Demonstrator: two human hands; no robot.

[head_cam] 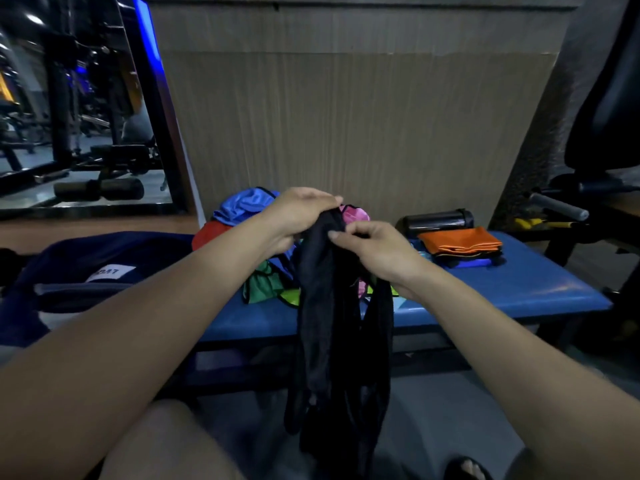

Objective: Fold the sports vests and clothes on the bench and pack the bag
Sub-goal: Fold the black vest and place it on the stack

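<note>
A black mesh vest (329,323) hangs in front of the blue bench (519,289), its lower end dangling below the bench edge. My left hand (298,216) grips its top from the left. My right hand (374,247) pinches the same top edge from the right. Behind my hands lies a loose pile of vests (249,209) in blue, red, green, pink and yellow. A folded orange cloth (460,240) rests on a dark folded one at the bench's right part. A dark blue bag (104,268) with a white label sits on the left.
A black bottle (436,220) lies behind the folded orange cloth against a wooden wall panel (346,126). Gym equipment with a grey handle (557,206) stands to the right. A mirror on the left reflects machines. My knees and a sandalled foot show below.
</note>
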